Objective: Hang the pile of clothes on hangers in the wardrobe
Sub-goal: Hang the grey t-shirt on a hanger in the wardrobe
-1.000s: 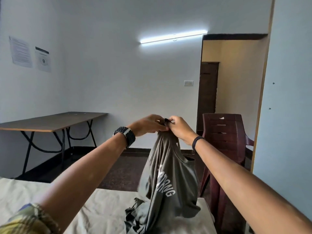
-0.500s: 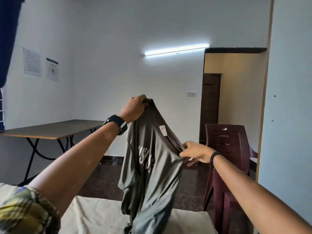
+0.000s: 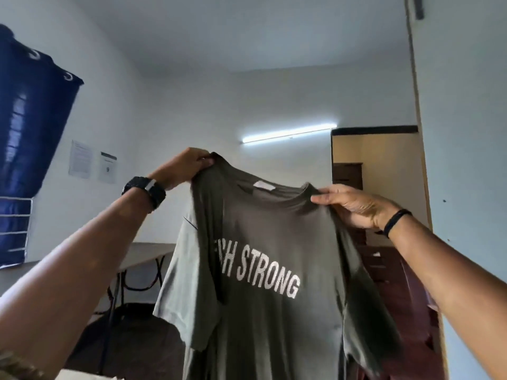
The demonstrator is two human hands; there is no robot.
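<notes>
An olive-grey T-shirt (image 3: 263, 256) with white lettering ending in "STRONG" hangs spread out in front of me, print facing me. My left hand (image 3: 183, 167) grips its left shoulder seam, held higher. My right hand (image 3: 356, 205) pinches the right shoulder next to the collar, a little lower. A white label shows inside the neck. No hanger and no wardrobe interior are in view. The shirt's hem drops out of the bottom of the frame.
A dark red plastic chair (image 3: 384, 270) stands behind the shirt at the right, beside a white panel (image 3: 466, 160). A folding table (image 3: 148, 253) stands against the far wall at left. A blue curtain (image 3: 30, 138) hangs at upper left. A doorway (image 3: 370, 160) opens at the back right.
My hands moved apart from a bunched grip at the collar and rose, spreading the shirt out flat. The view tilted upward and the bed with the pile dropped out of sight.
</notes>
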